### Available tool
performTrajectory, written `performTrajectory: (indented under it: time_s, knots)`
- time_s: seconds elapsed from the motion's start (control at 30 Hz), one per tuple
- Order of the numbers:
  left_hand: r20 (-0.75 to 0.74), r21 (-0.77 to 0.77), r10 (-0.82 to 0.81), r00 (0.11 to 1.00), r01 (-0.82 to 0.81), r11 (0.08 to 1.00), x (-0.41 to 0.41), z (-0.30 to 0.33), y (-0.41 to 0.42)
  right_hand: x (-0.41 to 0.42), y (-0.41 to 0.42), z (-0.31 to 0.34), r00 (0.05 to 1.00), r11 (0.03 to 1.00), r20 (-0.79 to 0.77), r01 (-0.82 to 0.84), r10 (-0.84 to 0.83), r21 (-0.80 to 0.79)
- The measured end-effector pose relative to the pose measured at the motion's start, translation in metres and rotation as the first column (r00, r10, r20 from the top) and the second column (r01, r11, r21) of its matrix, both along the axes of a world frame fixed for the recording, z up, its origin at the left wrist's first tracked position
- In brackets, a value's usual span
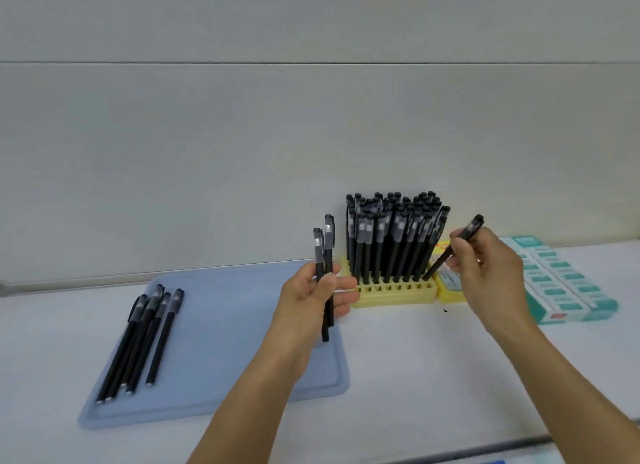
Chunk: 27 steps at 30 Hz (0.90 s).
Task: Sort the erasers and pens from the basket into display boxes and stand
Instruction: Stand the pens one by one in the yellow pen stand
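My left hand (313, 295) grips two black pens (325, 255) upright, just left of the yellow pen stand (394, 295). The stand holds many black pens (391, 235) standing in its back rows; its front row of holes is bare. My right hand (488, 266) pinches one black pen (453, 247) tilted, its lower tip down at the stand's right front corner. Several more black pens (142, 339) lie on the left part of the blue tray (242, 325).
A yellow display box (450, 283) sits right of the stand, partly hidden by my right hand. Beyond it lie teal display boxes of erasers (568, 283). The wall runs close behind the stand. White tabletop stretches in front.
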State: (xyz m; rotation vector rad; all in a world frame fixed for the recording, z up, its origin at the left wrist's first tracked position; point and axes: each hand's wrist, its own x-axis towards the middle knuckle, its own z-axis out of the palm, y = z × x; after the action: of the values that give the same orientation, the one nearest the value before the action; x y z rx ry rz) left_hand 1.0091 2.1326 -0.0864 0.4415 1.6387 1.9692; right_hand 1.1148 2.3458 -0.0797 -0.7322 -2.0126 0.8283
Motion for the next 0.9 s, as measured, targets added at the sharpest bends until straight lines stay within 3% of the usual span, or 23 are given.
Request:
performTrajectory:
  time_s: [0.23,0.33,0.43,0.5,0.57,0.63,0.7,0.77,0.9]
  knots:
    - [0.032,0.007,-0.021,0.999,0.020,1.000,0.002,-0.003,-0.001,-0.012,0.006,0.006,0.961,0.997,0.273,-0.060,0.046,0.043]
    - [0.029,0.006,-0.044,0.999,0.044,0.999,0.003,-0.004,-0.002,-0.009,0.003,0.011,0.941,0.998,0.333,0.045,-0.060,0.054]
    - [0.006,0.009,-0.074,0.997,0.074,0.997,0.004,-0.003,-0.003,0.000,-0.029,0.006,0.982,0.990,0.131,0.140,-0.135,-0.031]
    - [-0.031,-0.019,-0.112,0.993,0.112,0.994,0.005,-0.004,-0.002,-0.005,-0.059,0.007,0.997,0.993,0.018,-0.074,0.076,-0.090]
    - [-0.106,-0.085,-0.162,0.981,0.154,0.984,0.008,-0.003,-0.001,-0.019,-0.082,0.008,0.941,0.931,0.035,-0.326,0.336,-0.163]
    - [-0.186,-0.136,-0.175,0.967,0.151,0.979,0.012,-0.002,-0.001,-0.031,-0.089,0.013,0.899,0.891,0.043,-0.426,0.437,-0.155]
    - [-0.235,-0.139,-0.091,0.968,0.060,0.989,0.010,-0.001,-0.005,-0.036,-0.086,0.019,0.924,0.916,-0.019,-0.380,0.381,-0.127]
    - [-0.192,-0.091,0.043,0.980,-0.061,0.994,0.003,-0.002,-0.013,-0.034,-0.077,0.022,0.955,0.949,-0.075,-0.295,0.288,-0.115]
    - [-0.067,-0.014,0.148,0.987,-0.149,0.989,-0.005,-0.002,-0.025,-0.037,-0.069,0.016,0.975,0.975,0.032,-0.221,0.221,0.007]
